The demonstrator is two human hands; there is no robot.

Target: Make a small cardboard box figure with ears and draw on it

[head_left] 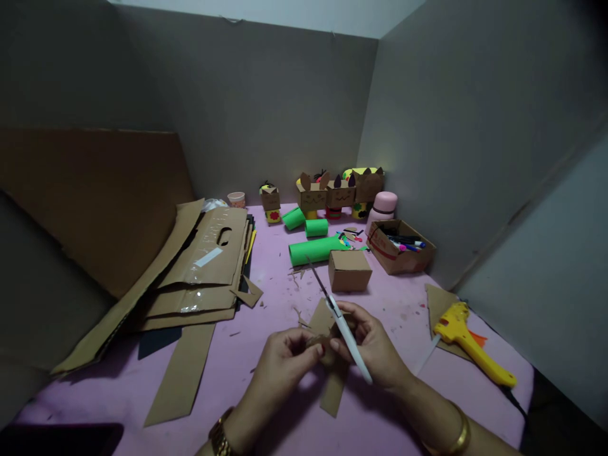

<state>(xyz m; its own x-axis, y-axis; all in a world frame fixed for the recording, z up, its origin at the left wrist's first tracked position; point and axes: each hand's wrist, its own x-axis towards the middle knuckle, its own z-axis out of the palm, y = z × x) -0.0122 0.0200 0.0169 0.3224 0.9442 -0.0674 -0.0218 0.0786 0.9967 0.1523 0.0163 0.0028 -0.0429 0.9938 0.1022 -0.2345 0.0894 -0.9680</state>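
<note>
My left hand (pixel 291 364) is closed in a pinch on a small piece of brown cardboard (pixel 327 347), mostly covered by the fingers. Opposite it, my right hand (pixel 373 348) is closed too, its thumb and fingertips at the same piece. A white-handled cutter knife (pixel 349 342) lies across the right fingers, its dark narrow blade pointing forward and left. Beneath the hands, a cardboard strip (pixel 334 396) rests on the pink tabletop. Just beyond them stands a small closed cardboard box (pixel 350 278).
Stacked flattened cardboard (pixel 190 272) fills the left side, near a loose strip (pixel 183 380). Green tubes (pixel 313 250) and cardboard animal figures (pixel 313 197) stand farther back. At right are a pen box (pixel 401 253), a pink bottle (pixel 384 206) and a yellow glue gun (pixel 475 345).
</note>
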